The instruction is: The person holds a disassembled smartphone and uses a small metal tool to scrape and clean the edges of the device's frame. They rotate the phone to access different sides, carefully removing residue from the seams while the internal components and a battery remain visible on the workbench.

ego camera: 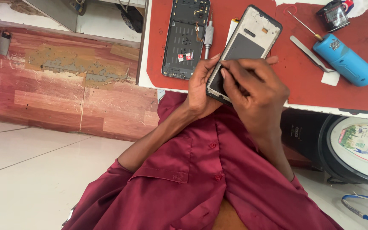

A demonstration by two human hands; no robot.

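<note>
on the left lies the brown wooden panel [64,85] and the pale floor [30,170] — nothing of the work is there. then comes the red mat [158,42], and on it a phone body [186,38] lies flat with its inside up, long axis running away from the person. just right of it a small screwdriver [208,36] lies along the same line.

the left hand [201,87] is closed around the lower left edge of the frame [243,47], thumb near the rim, fingers behind it. the frame is lifted off the mat and tilted; its long axis goes from low near the chest, up and to the right. its grey inner face looks at the camera.

the right hand [256,85] comes over the lower end of the frame from the right side. its fingertips are pinched together on the left rim, beside the left thumb — if they hold a small tool or a part, i cannot tell, the fingers hide it. so both hands meet at the near end, and the far end of the frame stands free above the mat.

further right lie tweezers [309,53], a blue cylinder [346,59] and a thin probe [303,24]; low at the right stands a round black container [354,147]. all are well apart from the hands.
</note>
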